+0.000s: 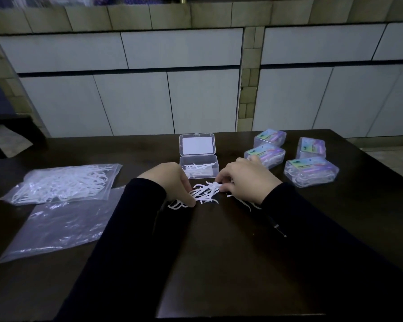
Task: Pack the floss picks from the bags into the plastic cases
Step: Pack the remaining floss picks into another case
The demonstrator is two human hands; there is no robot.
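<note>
A loose heap of floss picks [205, 192] is pinched from both sides, just in front of the open case [199, 167], by left hand [170, 182] & right hand [247, 180]. Picks could tangle, spill off the tabletop [219, 252], or jam the lid if stacked crooked.

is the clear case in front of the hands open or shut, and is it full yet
Open: the clear case has its lid standing up behind the base. Not full: only a few floss picks lie in it, well below the rim.
</note>
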